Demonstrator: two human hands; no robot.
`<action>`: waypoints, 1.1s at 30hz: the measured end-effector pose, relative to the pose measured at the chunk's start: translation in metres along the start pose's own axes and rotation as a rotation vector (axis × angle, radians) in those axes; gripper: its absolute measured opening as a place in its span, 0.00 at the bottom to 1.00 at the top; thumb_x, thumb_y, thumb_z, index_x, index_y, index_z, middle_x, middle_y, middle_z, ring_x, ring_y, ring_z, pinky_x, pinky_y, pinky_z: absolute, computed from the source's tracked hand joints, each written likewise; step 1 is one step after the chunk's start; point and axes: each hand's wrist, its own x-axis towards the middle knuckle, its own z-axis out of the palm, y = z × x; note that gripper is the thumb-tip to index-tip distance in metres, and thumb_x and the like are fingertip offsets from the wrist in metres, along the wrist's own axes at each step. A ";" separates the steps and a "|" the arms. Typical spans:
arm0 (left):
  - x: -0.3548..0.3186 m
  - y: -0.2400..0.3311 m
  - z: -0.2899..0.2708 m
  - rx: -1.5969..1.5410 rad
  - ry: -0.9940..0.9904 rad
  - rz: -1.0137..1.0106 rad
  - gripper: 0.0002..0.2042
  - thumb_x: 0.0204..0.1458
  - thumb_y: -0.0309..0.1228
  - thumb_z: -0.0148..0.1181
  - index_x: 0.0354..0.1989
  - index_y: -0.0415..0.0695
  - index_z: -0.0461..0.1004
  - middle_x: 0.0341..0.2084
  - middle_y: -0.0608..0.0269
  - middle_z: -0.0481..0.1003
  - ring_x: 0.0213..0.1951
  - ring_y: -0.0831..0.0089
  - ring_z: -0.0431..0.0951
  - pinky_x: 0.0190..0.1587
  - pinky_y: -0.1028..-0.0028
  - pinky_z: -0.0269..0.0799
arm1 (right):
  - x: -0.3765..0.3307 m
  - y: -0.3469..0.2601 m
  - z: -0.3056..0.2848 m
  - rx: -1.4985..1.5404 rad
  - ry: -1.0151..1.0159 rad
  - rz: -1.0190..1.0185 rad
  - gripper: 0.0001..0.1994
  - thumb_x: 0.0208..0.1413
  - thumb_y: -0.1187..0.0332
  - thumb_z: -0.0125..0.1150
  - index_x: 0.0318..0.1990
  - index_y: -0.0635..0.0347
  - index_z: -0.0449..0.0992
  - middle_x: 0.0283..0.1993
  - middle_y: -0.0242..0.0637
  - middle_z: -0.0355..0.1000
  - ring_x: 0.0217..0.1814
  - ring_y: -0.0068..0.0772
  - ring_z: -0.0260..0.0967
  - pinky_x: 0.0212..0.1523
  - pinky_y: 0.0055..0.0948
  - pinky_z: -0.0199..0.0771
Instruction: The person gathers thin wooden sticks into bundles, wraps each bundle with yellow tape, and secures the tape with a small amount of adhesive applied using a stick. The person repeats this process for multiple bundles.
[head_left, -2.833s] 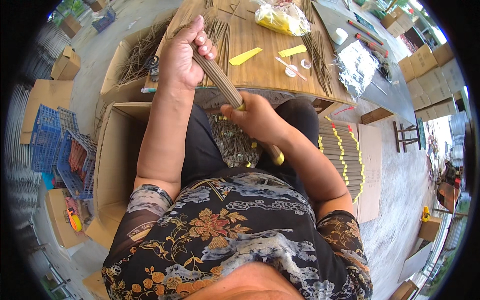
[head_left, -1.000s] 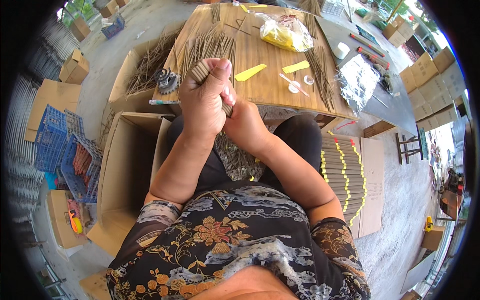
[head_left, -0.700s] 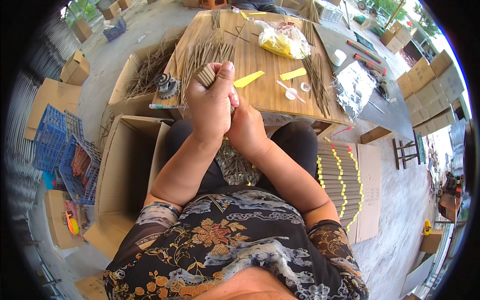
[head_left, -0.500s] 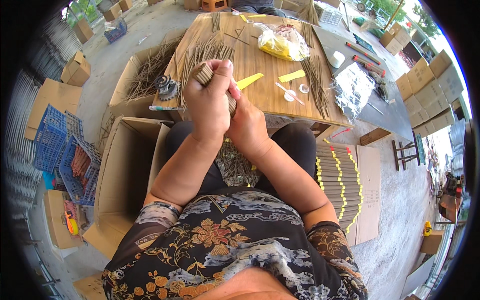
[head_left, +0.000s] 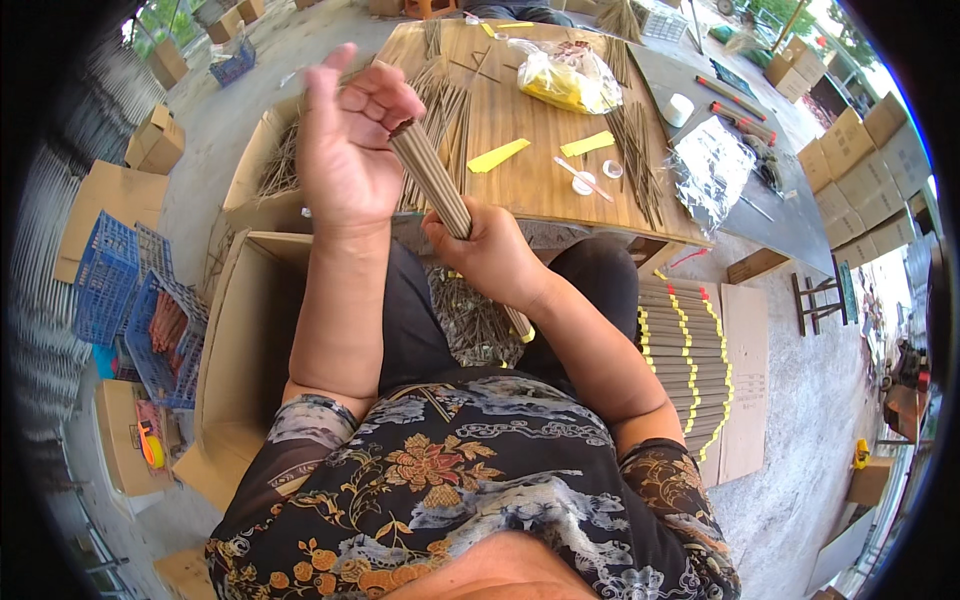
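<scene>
A tight bundle of brown incense sticks (head_left: 428,178) slants over my lap, its upper end toward the left and a yellow band near its lower end. My right hand (head_left: 490,248) is wrapped round the middle of it. Beside the upper end, my left hand (head_left: 352,140) is raised with its palm turned up and fingers apart, slightly blurred. Whether its fingertips touch the sticks I cannot tell. Past the hands, loose sticks (head_left: 445,120) lie on the wooden table (head_left: 545,135), near yellow paper strips (head_left: 498,156).
An open cardboard box (head_left: 245,340) stands left of my legs, with blue baskets (head_left: 105,260) beyond it. At my right, yellow-banded bundles (head_left: 685,350) lie on cardboard. A plastic bag (head_left: 570,80) and small white lids (head_left: 583,184) sit on the table; a dark side table (head_left: 790,210) adjoins it.
My left hand has let go of the bundle's upper end, opened and moved up and left. My right hand still grips the bundle, which now shows along most of its length.
</scene>
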 end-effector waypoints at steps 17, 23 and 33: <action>-0.053 -0.021 0.026 0.210 0.020 -0.383 0.09 0.49 0.33 0.58 0.26 0.40 0.69 0.11 0.70 0.64 0.12 0.84 0.62 0.16 0.83 0.59 | -0.009 0.003 -0.012 0.082 -0.225 0.083 0.08 0.44 0.74 0.58 0.34 0.65 0.71 0.29 0.33 0.72 0.35 0.18 0.66 0.37 0.23 0.68; -0.053 -0.017 0.044 0.692 -0.043 -0.265 0.09 0.46 0.32 0.61 0.28 0.38 0.71 0.17 0.69 0.70 0.20 0.85 0.67 0.24 0.83 0.64 | -0.012 0.000 -0.013 0.220 -0.228 -0.074 0.10 0.43 0.75 0.59 0.36 0.64 0.70 0.32 0.32 0.71 0.37 0.19 0.66 0.39 0.23 0.67; -0.045 0.015 0.055 1.125 -0.273 -0.098 0.10 0.46 0.27 0.58 0.35 0.36 0.70 0.21 0.58 0.72 0.24 0.78 0.70 0.29 0.76 0.68 | -0.023 -0.062 -0.056 -0.130 0.318 -0.508 0.24 0.41 0.61 0.65 0.44 0.65 0.66 0.26 0.30 0.65 0.28 0.21 0.64 0.30 0.22 0.67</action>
